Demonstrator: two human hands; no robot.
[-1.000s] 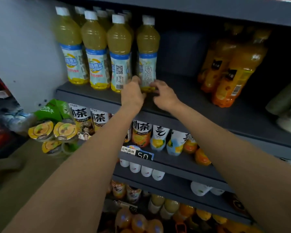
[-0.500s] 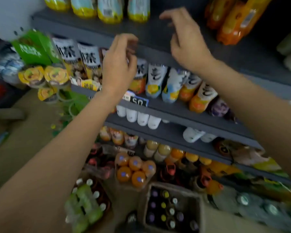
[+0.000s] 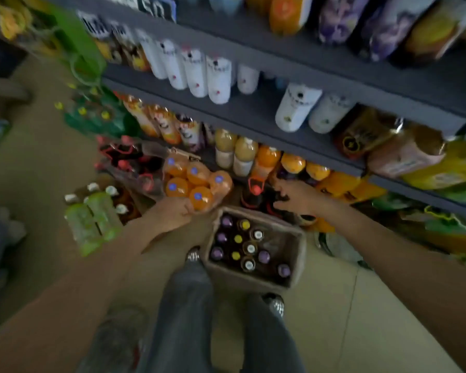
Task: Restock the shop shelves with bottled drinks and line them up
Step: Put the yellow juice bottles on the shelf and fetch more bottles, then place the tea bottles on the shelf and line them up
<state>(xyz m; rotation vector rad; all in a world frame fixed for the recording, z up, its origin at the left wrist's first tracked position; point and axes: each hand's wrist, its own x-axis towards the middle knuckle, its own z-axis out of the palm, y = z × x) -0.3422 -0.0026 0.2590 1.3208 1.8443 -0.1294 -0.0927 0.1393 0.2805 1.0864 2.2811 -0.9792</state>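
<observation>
Head view, looking down, motion-blurred.

Left hand (image 3: pixel 176 214): reaches low, its fingertips against the shrink-wrapped pack of orange bottles (image 3: pixel 197 183) with blue caps, which sits on the floor just beyond it. Fingers look loosely extended; blur hides whether they grip the wrap. Cannot tell grasp.

Right hand (image 3: pixel 297 196): reaches forward to the dark bottles (image 3: pixel 256 196) with red caps standing on the floor beyond it. Fingers are curled at one of them, but the contact is blurred; cannot tell if it is held.

Between and just below both hands: an open cardboard box (image 3: pixel 296 254) on the floor, holding upright bottles (image 3: pixel 242 243) with purple, yellow and white caps.

Left of the left hand: a green bottle pack (image 3: pixel 92 219). Above the right hand: a grey shelf (image 3: pixel 253 114) with white bottles (image 3: pixel 218 76).
</observation>
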